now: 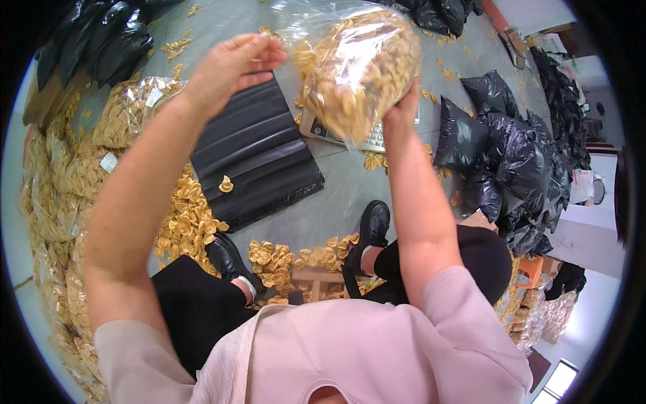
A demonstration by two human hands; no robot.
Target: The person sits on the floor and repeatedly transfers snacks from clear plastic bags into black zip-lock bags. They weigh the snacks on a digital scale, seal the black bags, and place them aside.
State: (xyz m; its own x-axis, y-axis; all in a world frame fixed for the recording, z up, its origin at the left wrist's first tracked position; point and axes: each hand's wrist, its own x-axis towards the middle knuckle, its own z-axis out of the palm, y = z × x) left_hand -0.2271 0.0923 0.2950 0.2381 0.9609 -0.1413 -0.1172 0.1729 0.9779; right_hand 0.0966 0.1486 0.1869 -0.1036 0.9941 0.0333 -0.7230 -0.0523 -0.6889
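A clear plastic bag [361, 70] full of yellow, curled, petal-like pieces is tilted above the keypad scale [373, 139], hiding most of it. My right hand [405, 106] grips the bag at its lower right side; the fingers are partly hidden behind it. The loose, crinkled plastic mouth [295, 17] of the bag points to the upper left. Just left of the bag, my left hand [250, 59] has its fingers apart and holds nothing visible. Below that hand, a black ridged mat [252, 146] lies on the floor, with one yellow piece [226, 184] on it.
Filled clear bags [65, 187] are stacked along the left. Loose yellow pieces [186, 217] heap beside the mat and around my shoes [229, 257]. Stuffed black plastic bags [520, 151] pile up at right, and more black bags [101, 40] stand upper left. A wooden frame [323, 280] sits between my feet.
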